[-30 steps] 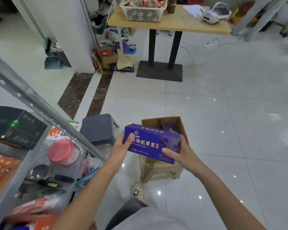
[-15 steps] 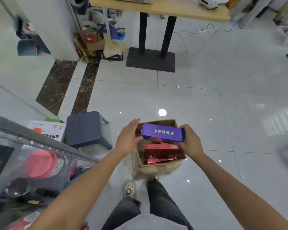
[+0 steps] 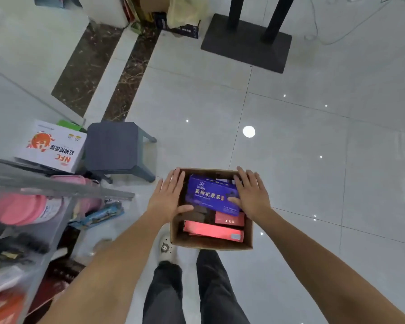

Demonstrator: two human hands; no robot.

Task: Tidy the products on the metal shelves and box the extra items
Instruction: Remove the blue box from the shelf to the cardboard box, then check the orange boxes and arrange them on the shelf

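Nearest the camera: two legs in dark trousers point(image 3: 164, 295) and one pale shoe point(image 3: 166, 249) with a small printed face, on white floor tiles point(image 3: 290, 160), below and between the forearms. Cardboard box point(image 3: 211, 245): open-topped, directly under both hands, its near wall just ahead of the shoe. Left hand point(image 3: 167, 197): open, palm down, fingers straight and together over the box's left wall, thumb spread inward above the contents; it holds nothing. Right hand point(image 3: 251, 195): open, fingers straight, laid flat on the right end of the purple carton point(image 3: 211, 195), thumb resting on its top face. Purple carton: gold lettering, lying label-up and slightly askew inside the cardboard box, between the two hands, uppermost of the contents. Beneath it, nearer the wrists: two red packets point(image 3: 213, 231) and a dark packet point(image 3: 199, 212). Left of the left forearm: metal shelf point(image 3: 56, 185), blurred, bearing a pink-lidded jar point(image 3: 19, 208) and assorted packets too smeared to identify. Beyond the left hand, on the floor: grey plastic stool point(image 3: 114, 146); touching its left side, a white carton with orange print point(image 3: 52, 146). Far beyond the right hand: black table base point(image 3: 246, 45) with two upright posts; a pale cable point(image 3: 325, 40) trails to its right.
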